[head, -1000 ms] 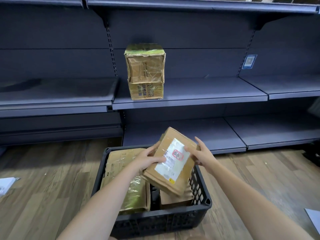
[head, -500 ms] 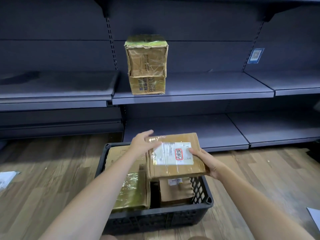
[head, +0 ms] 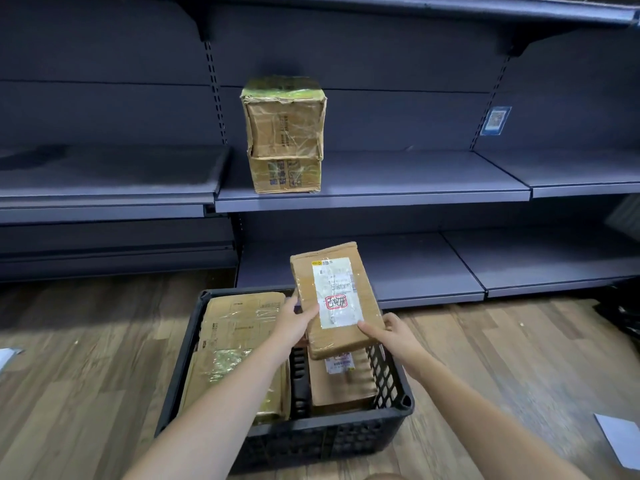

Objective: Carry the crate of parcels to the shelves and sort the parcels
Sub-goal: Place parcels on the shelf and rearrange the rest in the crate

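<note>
A flat brown parcel (head: 337,320) with a white label and a red-ringed mark is held above the black plastic crate (head: 311,441), long side pointing at the shelves. My left hand (head: 294,323) grips its left edge, thumb on top. My right hand (head: 393,332) grips its near right corner. Inside the crate lie a large taped parcel (head: 239,344) on the left and another labelled parcel (head: 341,379) on the right, partly hidden under the held one. Two taped boxes (head: 284,136) stand stacked on the middle shelf (head: 415,178).
Dark grey metal shelving fills the wall ahead, with a low bottom shelf (head: 415,268) just beyond the crate. The crate sits on a wooden floor. White paper sheets lie at the far left (head: 7,356) and lower right (head: 620,441). A small blue tag (head: 495,120) hangs on the back panel.
Both hands have turned the parcel from crosswise to lengthwise, its label now upright, and lifted it slightly toward the shelves. The view has moved closer to the crate.
</note>
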Motion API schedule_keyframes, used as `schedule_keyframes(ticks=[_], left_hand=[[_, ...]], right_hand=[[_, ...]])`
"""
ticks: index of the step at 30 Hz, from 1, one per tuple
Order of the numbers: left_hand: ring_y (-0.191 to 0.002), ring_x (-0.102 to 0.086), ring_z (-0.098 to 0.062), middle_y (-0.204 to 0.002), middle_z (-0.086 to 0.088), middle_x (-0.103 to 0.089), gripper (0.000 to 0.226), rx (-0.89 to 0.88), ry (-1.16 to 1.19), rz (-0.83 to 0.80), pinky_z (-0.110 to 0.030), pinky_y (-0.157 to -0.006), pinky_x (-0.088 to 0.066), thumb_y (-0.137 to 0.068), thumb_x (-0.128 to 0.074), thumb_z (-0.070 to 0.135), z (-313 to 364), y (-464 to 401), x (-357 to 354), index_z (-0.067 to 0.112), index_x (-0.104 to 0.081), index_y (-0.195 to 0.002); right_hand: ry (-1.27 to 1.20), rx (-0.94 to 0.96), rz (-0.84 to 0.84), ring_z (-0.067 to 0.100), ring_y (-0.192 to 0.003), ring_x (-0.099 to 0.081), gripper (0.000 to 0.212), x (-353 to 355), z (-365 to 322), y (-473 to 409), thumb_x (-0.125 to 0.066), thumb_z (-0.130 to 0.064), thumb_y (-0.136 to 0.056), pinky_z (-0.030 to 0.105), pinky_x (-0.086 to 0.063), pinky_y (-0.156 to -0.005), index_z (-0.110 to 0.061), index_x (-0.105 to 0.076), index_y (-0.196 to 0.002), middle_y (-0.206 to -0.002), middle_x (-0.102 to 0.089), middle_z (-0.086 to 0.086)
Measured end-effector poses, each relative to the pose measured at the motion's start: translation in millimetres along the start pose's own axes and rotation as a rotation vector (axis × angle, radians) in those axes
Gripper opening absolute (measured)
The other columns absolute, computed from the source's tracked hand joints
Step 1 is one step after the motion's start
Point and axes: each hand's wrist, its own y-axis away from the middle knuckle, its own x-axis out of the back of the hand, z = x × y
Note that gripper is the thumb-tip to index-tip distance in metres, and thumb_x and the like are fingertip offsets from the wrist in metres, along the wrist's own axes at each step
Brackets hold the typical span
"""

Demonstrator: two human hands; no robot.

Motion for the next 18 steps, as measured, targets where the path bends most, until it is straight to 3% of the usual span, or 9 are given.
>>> schedule_keyframes(ticks=[2,4,7,10,12,14,16,18], left_hand=[[-0.120,-0.055,-0.024,-0.133,0.002,-0.050,0.040,-0.047,-0.043,0.018,-0.043,-0.100,-0.047,-0.093,-0.057,0.026,7,3,-1,0.029,-0.051,-0.133],[-0.114,-0.055,-0.022,-0.124,-0.001,-0.055,0.037,-0.112,-0.116,0.054,-0.033,-0.092,-0.046,-0.098,-0.049,0.020,9,-1,-3,0.020,-0.052,-0.134],[-0.116,-0.055,-0.026,-0.129,-0.005,-0.059,0.036,-0.132,-0.259,0.139,-0.031,-0.092,-0.044,-0.099,-0.043,0.012,3,-10,-5,0.009,-0.054,-0.133],[-0.116,-0.059,-0.026,-0.129,-0.007,-0.060,0.036,-0.100,-0.256,0.075,-0.032,-0.086,-0.050,-0.096,-0.046,0.007,-9,-18,-9,0.009,-0.057,-0.130],[-0.114,-0.061,-0.024,-0.128,-0.006,-0.063,0.035,-0.079,-0.250,-0.003,-0.033,-0.091,-0.051,-0.095,-0.048,0.013,-15,-21,-15,0.012,-0.059,-0.128],[-0.112,-0.061,-0.019,-0.130,-0.003,-0.062,0.043,-0.037,-0.288,-0.105,-0.032,-0.089,-0.052,-0.093,-0.051,0.013,-25,-26,-21,0.016,-0.051,-0.136],[-0.115,-0.056,-0.018,-0.138,-0.001,-0.054,0.065,0.003,-0.386,-0.198,-0.030,-0.083,-0.053,-0.090,-0.054,0.009,-36,-33,-26,0.020,-0.029,-0.148],[-0.112,-0.056,-0.017,-0.140,0.000,-0.052,0.074,0.017,-0.448,-0.237,-0.024,-0.076,-0.052,-0.089,-0.055,0.005,-48,-41,-28,0.024,-0.020,-0.151]], right_hand=[[0.110,0.037,-0.026,0.015,-0.100,-0.059,0.041,0,-2,0,-0.066,-0.044,-0.084,0.031,-0.047,-0.089,-0.014,-0.050,-0.107,-0.111,-0.061,-0.001],[0.119,0.056,-0.039,0.012,-0.097,-0.056,0.034,-2,-2,-2,-0.061,-0.039,-0.089,0.025,-0.044,-0.081,-0.018,-0.048,-0.112,-0.108,-0.058,-0.005],[0.088,0.051,-0.007,0.012,-0.095,-0.057,0.045,-5,5,-10,-0.055,-0.038,-0.093,0.018,-0.043,-0.066,-0.015,-0.048,-0.132,-0.119,-0.060,-0.002],[0.080,-0.009,0.050,0.021,-0.108,-0.058,0.058,-4,16,-19,-0.055,-0.041,-0.092,0.024,-0.044,-0.077,-0.012,-0.042,-0.141,-0.135,-0.056,0.007],[0.139,-0.021,0.055,0.024,-0.121,-0.053,0.059,-5,20,-24,-0.055,-0.036,-0.093,0.032,-0.044,-0.089,-0.010,-0.039,-0.143,-0.141,-0.051,0.009],[0.220,-0.037,0.063,0.025,-0.128,-0.049,0.057,-10,24,-29,-0.053,-0.032,-0.095,0.035,-0.042,-0.100,-0.008,-0.036,-0.144,-0.143,-0.048,0.008],[0.279,-0.062,0.083,0.025,-0.125,-0.052,0.050,-15,31,-39,-0.050,-0.026,-0.097,0.031,-0.044,-0.096,-0.006,-0.039,-0.141,-0.140,-0.052,0.009],[0.331,-0.077,0.098,0.025,-0.119,-0.055,0.042,-19,38,-48,-0.048,-0.022,-0.098,0.029,-0.044,-0.088,-0.006,-0.042,-0.137,-0.134,-0.056,0.010]])
